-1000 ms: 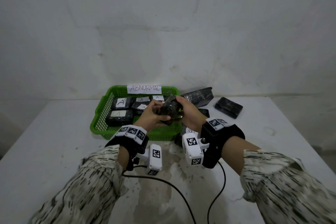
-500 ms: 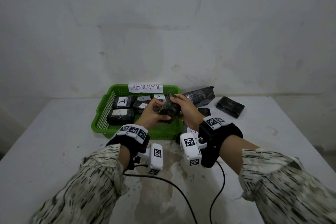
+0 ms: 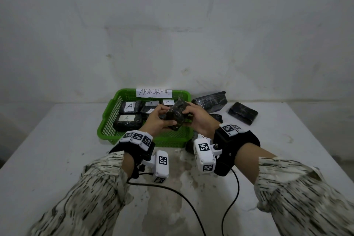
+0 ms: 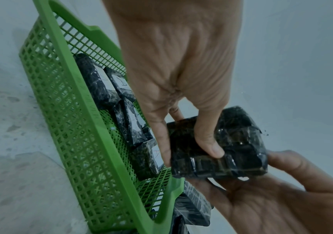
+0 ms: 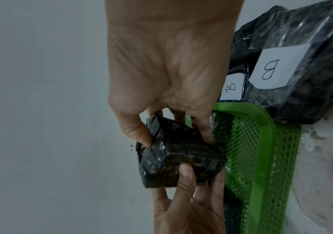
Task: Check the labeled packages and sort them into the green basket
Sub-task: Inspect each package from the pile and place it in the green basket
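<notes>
Both hands hold one small black wrapped package (image 3: 175, 114) above the near right part of the green basket (image 3: 107, 124). My left hand (image 3: 159, 119) grips it from the left with thumb and fingers. My right hand (image 3: 193, 115) grips it from the right. No label shows on the held package (image 4: 217, 145) in the left wrist view, nor on the package (image 5: 179, 156) in the right wrist view. Several black packages with white "A" labels (image 3: 129, 106) lie in the basket. A paper sign reading "ABNORMAL" (image 3: 154, 92) stands on the basket's far rim.
Black packages lie on the white table right of the basket: a large one (image 3: 209, 100) at the back, another (image 3: 242, 113) further right. Two packages labelled "B" (image 5: 269, 69) sit beside the basket's right rim. Black cables (image 3: 183, 195) run across the near table. A wall stands behind.
The held package has turned in the hands, now standing more upright, and both hands have shifted slightly with it over the basket's near right corner.
</notes>
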A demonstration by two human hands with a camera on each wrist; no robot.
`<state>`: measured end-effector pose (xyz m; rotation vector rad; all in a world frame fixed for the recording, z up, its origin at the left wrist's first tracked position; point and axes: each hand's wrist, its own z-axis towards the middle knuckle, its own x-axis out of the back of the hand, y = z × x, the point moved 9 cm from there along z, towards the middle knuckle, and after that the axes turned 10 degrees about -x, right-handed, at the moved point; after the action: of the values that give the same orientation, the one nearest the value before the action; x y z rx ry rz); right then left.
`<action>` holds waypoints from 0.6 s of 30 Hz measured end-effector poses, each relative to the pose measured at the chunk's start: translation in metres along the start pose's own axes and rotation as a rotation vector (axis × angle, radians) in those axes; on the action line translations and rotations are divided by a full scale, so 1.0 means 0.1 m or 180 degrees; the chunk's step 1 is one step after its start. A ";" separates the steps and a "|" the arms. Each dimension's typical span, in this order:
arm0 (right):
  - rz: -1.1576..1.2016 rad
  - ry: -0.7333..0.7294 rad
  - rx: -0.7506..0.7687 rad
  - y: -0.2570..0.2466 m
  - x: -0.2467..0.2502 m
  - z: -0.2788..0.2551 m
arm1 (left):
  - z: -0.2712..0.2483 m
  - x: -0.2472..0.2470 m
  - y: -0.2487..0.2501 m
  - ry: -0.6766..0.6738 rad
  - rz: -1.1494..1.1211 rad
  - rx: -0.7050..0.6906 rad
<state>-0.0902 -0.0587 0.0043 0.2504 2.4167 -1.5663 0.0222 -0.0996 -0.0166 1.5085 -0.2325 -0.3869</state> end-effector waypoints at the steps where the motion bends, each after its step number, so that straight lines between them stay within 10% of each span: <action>1: 0.0019 0.0036 -0.0001 -0.01 0.01 0.01 | 0.00 0.00 0.00 0.0027 -0.0007 0.0017; 13: -0.0296 0.0930 -0.0441 0.20 0.11 0.20 | -0.04 0.04 0.11 0.0053 0.0543 0.0256; 18: -0.0839 0.0163 -0.0776 0.25 -0.10 0.10 | -0.03 0.12 -0.04 0.0068 0.0331 0.0930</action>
<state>-0.0724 -0.0576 -0.0179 -0.0784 2.7405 -1.3542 0.0342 -0.1013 -0.0218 1.7778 -0.3611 -0.2612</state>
